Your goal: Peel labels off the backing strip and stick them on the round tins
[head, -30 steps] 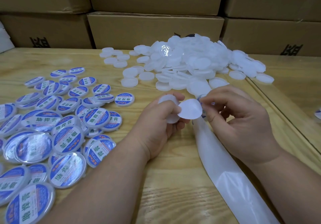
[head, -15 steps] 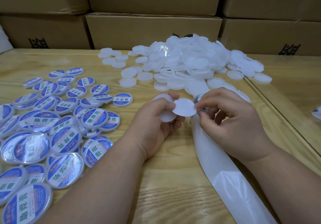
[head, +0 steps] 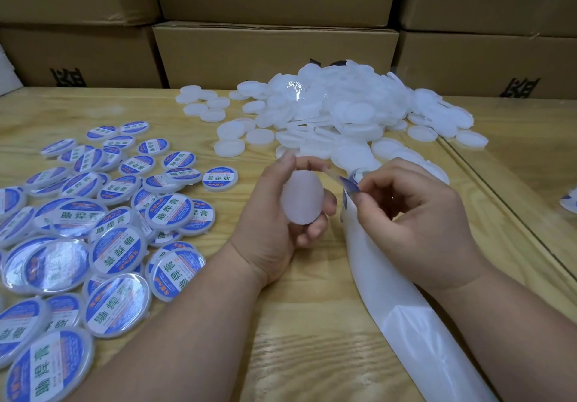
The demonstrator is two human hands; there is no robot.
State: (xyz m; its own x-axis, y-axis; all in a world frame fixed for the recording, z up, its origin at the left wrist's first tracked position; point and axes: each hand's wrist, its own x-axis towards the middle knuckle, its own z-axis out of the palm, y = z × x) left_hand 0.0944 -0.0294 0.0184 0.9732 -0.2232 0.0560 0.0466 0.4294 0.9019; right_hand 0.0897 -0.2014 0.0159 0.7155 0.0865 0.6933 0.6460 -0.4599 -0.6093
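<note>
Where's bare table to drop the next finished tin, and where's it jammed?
Free: the wood between the labelled tins and the left hand, down along the left forearm; the strip between the labelled tins and the pile of blank tins; the far left table before the boxes. Crowded: left side and far centre. The backing strip takes the right.

Labelled tins (head: 93, 230) lie left, bare tins (head: 337, 114) behind, boxes (head: 274, 55) beyond.
</note>
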